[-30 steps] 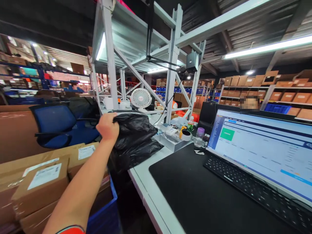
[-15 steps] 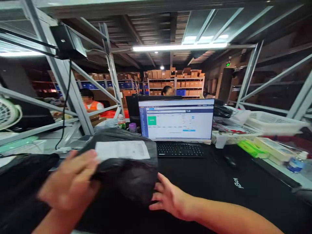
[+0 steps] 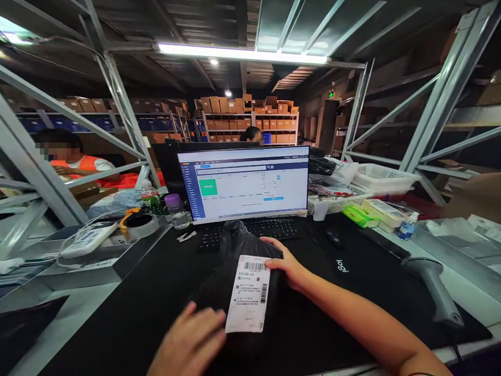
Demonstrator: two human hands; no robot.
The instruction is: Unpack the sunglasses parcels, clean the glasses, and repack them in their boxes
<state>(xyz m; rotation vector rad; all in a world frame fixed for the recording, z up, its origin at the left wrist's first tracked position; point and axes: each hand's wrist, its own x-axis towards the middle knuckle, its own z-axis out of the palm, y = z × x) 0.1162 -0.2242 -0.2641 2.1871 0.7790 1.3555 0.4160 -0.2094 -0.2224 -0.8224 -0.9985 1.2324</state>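
Observation:
A black plastic parcel bag (image 3: 238, 250) lies on the black desk mat (image 3: 156, 297) in front of the keyboard (image 3: 250, 231). A white shipping label (image 3: 249, 293) with barcodes faces up on it. My right hand (image 3: 287, 263) rests on the bag's right side by the top of the label, fingers curled against the plastic. At the bag's near left end, just beside the label's lower edge, lies my left hand (image 3: 191, 342), blurred, with its fingers spread flat.
A monitor (image 3: 243, 181) stands behind the keyboard. A barcode scanner (image 3: 434, 287) and mouse (image 3: 334, 237) are on the right, with baskets (image 3: 385, 180) behind. Bottles (image 3: 176, 210), tape (image 3: 136, 222) and a tray sit left. A person in an orange vest (image 3: 74, 159) works beyond the steel frame.
The bag has been carried from the left pile onto the mat and laid down with its label turned lengthwise. Both hands have come down onto it.

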